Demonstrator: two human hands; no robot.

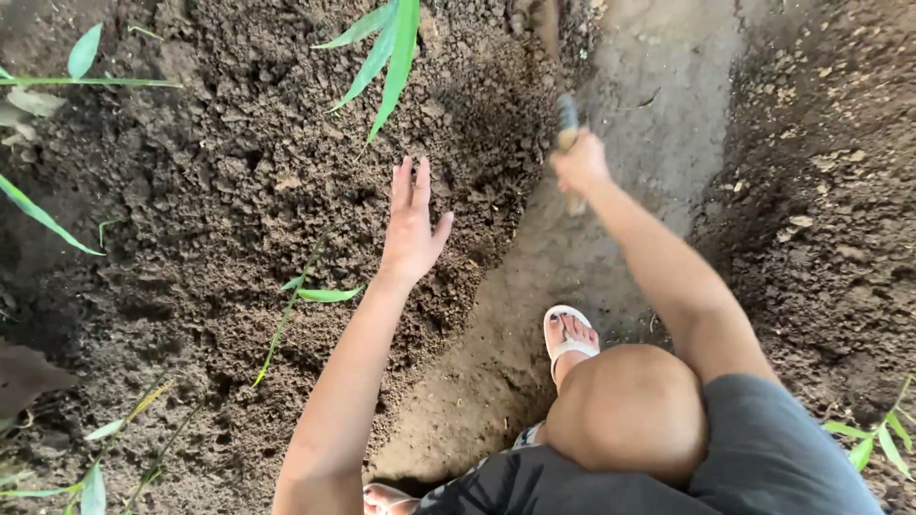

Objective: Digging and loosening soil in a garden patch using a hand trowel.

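Note:
My left hand [412, 224] is flat and open, fingers stretched, hovering just over or resting on a mound of dark loose soil [239, 191]. My right hand [578, 164] is closed around the handle of a small digging tool [567, 114], whose blurred blade reaches up toward the edge of the mound. I am crouched in a packed, lighter-coloured furrow [658, 105] between two soil beds. My knee [630, 410] and a foot in a white sandal [569, 339] show below the hands.
A second bed of dark soil [830, 191] rises on the right. Thin green leaves and stems [386, 52] hang over the left bed, with more at the left edge [43, 215] and bottom right [883, 434].

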